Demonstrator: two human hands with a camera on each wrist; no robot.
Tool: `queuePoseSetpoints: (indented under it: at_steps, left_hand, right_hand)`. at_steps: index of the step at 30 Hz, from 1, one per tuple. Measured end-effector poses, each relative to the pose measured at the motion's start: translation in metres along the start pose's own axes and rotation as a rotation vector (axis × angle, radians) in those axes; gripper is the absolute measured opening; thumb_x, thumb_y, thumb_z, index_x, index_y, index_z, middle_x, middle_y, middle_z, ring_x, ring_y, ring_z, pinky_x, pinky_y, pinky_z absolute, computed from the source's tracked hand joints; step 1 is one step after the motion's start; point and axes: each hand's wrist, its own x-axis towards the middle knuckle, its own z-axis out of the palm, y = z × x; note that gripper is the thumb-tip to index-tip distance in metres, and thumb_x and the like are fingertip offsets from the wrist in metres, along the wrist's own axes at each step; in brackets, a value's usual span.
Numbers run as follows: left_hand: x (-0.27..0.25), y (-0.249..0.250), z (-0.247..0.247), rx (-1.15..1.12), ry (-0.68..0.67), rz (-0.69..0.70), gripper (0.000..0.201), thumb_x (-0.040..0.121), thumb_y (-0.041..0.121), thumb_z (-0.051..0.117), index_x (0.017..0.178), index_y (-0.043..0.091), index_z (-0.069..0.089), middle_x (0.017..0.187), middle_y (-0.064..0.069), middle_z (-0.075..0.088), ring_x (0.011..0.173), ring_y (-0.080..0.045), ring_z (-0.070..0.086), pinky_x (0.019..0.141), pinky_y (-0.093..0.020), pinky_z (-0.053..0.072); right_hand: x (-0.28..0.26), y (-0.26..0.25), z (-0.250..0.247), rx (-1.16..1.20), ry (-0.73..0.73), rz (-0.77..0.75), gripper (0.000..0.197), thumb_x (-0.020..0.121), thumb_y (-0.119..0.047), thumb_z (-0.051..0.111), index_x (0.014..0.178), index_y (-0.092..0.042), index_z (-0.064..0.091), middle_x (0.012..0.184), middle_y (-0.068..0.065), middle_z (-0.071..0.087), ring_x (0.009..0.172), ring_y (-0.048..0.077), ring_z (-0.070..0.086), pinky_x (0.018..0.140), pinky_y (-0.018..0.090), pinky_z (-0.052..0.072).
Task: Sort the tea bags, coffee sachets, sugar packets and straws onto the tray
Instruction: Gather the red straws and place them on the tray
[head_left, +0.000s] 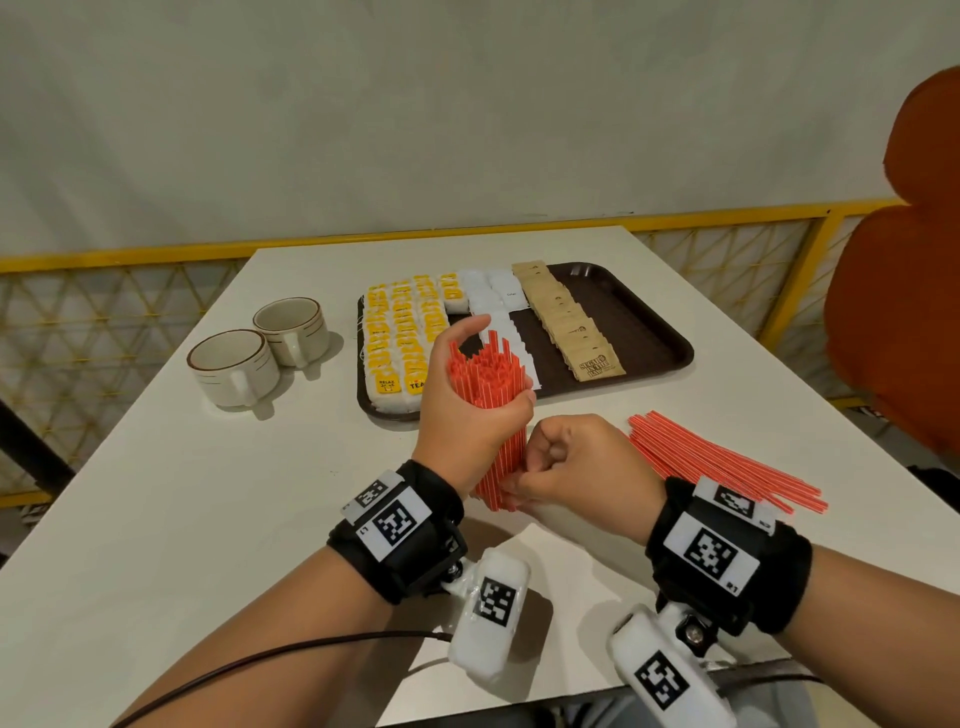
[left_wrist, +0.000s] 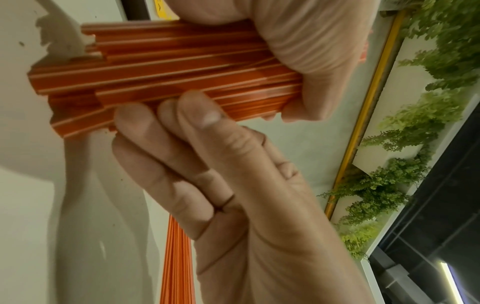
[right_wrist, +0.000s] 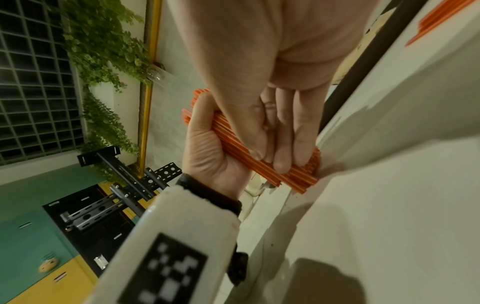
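Observation:
A bundle of red straws (head_left: 500, 457) stands upright on the white table (head_left: 208, 519), just in front of the tray. My left hand (head_left: 498, 374) grips its middle, fingers and thumb curled round it. My right hand (head_left: 524, 480) pinches the bundle's lower end beside the table top. In the left wrist view the left hand (left_wrist: 298, 61) wraps the straws (left_wrist: 168, 78) while the right fingertips (left_wrist: 182, 127) press on them. The right wrist view shows the same hold (right_wrist: 280, 156). The dark brown tray (head_left: 649, 338) carries rows of yellow tea bags (head_left: 400, 332), white sachets (head_left: 493, 296) and brown sugar packets (head_left: 571, 327).
A loose pile of red straws (head_left: 727, 462) lies on the table to the right of my hands. Two beige cups (head_left: 234, 364) (head_left: 293, 327) stand left of the tray. A yellow railing (head_left: 156, 254) runs behind the table, and an orange chair back (head_left: 904, 312) rises at the right.

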Motion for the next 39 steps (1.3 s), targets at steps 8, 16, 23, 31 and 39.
queuePoseSetpoints:
  at_steps: [8, 16, 23, 31, 39]
  left_hand:
    - [0.004, 0.003, 0.001, 0.044, -0.045, 0.022, 0.064, 0.067, -0.005, 0.070, 0.119, 0.026, 0.050, 0.110, -0.006, 0.059, 0.083, -0.020, 0.066, 0.072, -0.021, 0.052]
    - [0.003, 0.000, 0.004, 0.053, -0.073, 0.006, 0.061, 0.070, -0.007, 0.071, 0.117, 0.025, 0.051, 0.104, -0.014, 0.060, 0.086, -0.022, 0.066, 0.071, -0.020, 0.052]
    - [-0.001, -0.005, 0.001, 0.050, -0.091, -0.044, 0.061, 0.070, -0.004, 0.072, 0.115, 0.033, 0.051, 0.097, -0.005, 0.061, 0.084, -0.016, 0.066, 0.071, -0.021, 0.052]
    - [0.002, -0.007, 0.001, 0.184, -0.182, -0.165, 0.035, 0.060, 0.027, 0.076, 0.090, 0.026, 0.059, 0.085, -0.007, 0.065, 0.082, -0.021, 0.066, 0.081, -0.042, 0.056]
    - [0.003, -0.002, 0.002, 0.166, -0.282, -0.182, 0.042, 0.067, 0.005, 0.075, 0.099, 0.027, 0.059, 0.086, 0.007, 0.066, 0.084, -0.010, 0.066, 0.084, -0.031, 0.055]
  right_hand:
    - [-0.005, -0.008, -0.020, 0.077, -0.200, 0.005, 0.016, 0.079, -0.016, 0.076, 0.076, -0.004, 0.066, 0.078, 0.005, 0.074, 0.077, 0.016, 0.071, 0.079, 0.032, 0.055]
    - [0.006, -0.001, -0.024, -0.094, -0.510, 0.012, 0.020, 0.092, -0.009, 0.059, 0.106, -0.014, 0.073, 0.107, -0.004, 0.072, 0.100, 0.007, 0.066, 0.092, 0.021, 0.051]
    - [0.008, 0.000, -0.020, -0.106, -0.536, -0.057, 0.024, 0.094, -0.005, 0.055, 0.112, -0.009, 0.069, 0.113, 0.001, 0.070, 0.103, 0.006, 0.065, 0.093, 0.019, 0.049]
    - [0.010, -0.022, -0.062, -0.135, -0.151, -0.153, 0.019, 0.087, -0.021, 0.067, 0.074, -0.008, 0.067, 0.070, 0.003, 0.069, 0.065, 0.015, 0.063, 0.067, 0.030, 0.053]
    - [0.025, -0.069, -0.049, -0.309, -0.170, -0.444, 0.048, 0.101, -0.035, 0.038, 0.147, -0.023, 0.033, 0.154, -0.008, 0.030, 0.142, -0.001, 0.017, 0.114, 0.014, 0.015]
